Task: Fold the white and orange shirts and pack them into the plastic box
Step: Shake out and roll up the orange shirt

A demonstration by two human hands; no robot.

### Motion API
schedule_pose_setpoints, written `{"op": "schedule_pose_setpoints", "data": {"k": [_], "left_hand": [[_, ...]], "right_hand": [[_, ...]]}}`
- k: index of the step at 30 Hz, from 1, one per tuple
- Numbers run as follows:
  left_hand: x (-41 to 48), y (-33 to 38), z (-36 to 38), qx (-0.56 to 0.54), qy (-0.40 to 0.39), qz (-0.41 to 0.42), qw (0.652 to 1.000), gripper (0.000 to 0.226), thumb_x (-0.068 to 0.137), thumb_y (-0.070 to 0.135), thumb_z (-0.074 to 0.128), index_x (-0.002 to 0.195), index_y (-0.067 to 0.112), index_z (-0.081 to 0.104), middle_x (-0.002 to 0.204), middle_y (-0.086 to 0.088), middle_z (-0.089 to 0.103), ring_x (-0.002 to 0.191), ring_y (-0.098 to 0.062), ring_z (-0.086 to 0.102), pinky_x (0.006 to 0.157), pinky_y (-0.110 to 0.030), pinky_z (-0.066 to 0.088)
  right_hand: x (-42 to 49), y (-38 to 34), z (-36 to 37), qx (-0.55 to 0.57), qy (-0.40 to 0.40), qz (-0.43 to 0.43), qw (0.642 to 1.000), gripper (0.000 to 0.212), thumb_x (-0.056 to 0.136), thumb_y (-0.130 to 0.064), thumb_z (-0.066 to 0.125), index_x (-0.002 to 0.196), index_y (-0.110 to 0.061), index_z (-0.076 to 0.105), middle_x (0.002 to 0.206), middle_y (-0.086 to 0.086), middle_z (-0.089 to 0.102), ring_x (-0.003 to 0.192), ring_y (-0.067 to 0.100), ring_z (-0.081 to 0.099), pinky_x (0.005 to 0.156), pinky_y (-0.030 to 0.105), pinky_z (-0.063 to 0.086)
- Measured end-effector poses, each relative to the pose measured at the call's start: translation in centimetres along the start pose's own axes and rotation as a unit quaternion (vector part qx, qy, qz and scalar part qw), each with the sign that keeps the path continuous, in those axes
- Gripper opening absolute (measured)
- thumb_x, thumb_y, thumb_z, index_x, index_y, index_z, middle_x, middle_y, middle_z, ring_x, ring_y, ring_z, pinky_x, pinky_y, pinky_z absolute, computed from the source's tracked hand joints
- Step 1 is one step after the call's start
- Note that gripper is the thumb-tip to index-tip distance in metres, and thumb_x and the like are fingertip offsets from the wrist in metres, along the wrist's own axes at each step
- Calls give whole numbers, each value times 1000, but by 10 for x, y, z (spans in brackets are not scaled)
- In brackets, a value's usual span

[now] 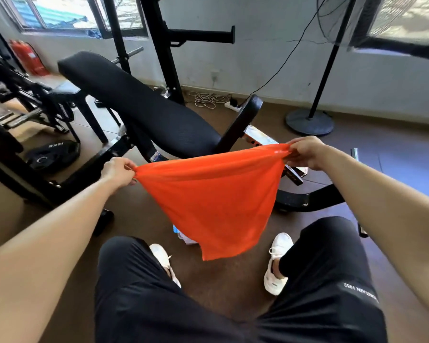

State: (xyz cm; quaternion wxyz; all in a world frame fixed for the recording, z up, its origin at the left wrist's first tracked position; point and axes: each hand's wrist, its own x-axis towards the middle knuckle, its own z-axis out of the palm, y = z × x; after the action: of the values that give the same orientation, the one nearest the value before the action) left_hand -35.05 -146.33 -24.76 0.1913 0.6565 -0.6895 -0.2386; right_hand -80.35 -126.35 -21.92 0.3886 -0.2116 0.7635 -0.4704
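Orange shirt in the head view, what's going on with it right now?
Someone holds the orange shirt up off the floor, the left hand pinching one end of its top edge and the right hand the other. It hangs spread between them, in front of a black weight bench.

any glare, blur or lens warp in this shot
Head view: daylight from the windows partly washes out the panes; the wide lens bows the rack posts and stretches the forearms at the edges; the shirt has a bright sheen along its top edge by the right hand; all slightly soft.
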Motion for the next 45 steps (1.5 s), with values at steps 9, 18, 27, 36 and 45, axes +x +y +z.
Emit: {"op": "schedule_pose_setpoints", "data": {"k": [9, 18, 27, 36, 45], "left_hand": [[5, -1, 13, -360, -3, -24, 933, 36, 88, -18, 43, 76, 7, 65, 86, -17, 63, 72, -17, 63, 57, -17, 59], [-8, 7, -3, 100, 2, 231, 968, 32, 65, 9, 83, 95, 20, 79, 86, -6, 78, 85, -25, 71, 79, -33, 51], [-8, 18, -16, -250, -58, 123, 959, 3, 88, 18, 75, 85, 19, 74, 54, 12, 63, 54, -3, 51, 50, -8, 43], [-12, 29, 6, -419, -137, -139, 887, 26, 85, 33, 79, 95, 11, 74, 77, -6, 68, 63, -19, 59, 58, -30, 57], [-29, 42, 18, -377, -97, -199, 899, 25, 87, 25, 79, 74, 13, 61, 67, -6, 60, 59, -19, 53, 34, -26, 50]], "right_hand": [[9, -6, -15, 148, -62, -52, 986, 40, 85, 23, 52, 112, 0, 69, 100, 19, 67, 89, 28, 69, 77, 31, 63], [2, -19, -6, -114, 61, -288, 949, 12, 83, 1, 76, 95, 2, 76, 77, 19, 73, 64, 24, 69, 74, 39, 61], [4, -43, -23, 103, 48, -162, 980, 17, 89, -30, 75, 82, -15, 69, 84, 10, 64, 65, 19, 61, 68, 31, 60], [11, -16, -6, 69, 49, -58, 995, 29, 82, -23, 83, 102, -5, 72, 91, 10, 70, 69, 18, 63, 65, 31, 59], [13, 6, 6, 44, 121, -14, 992, 22, 74, -22, 87, 87, -12, 73, 98, 12, 70, 77, 22, 63, 71, 37, 59]]}}
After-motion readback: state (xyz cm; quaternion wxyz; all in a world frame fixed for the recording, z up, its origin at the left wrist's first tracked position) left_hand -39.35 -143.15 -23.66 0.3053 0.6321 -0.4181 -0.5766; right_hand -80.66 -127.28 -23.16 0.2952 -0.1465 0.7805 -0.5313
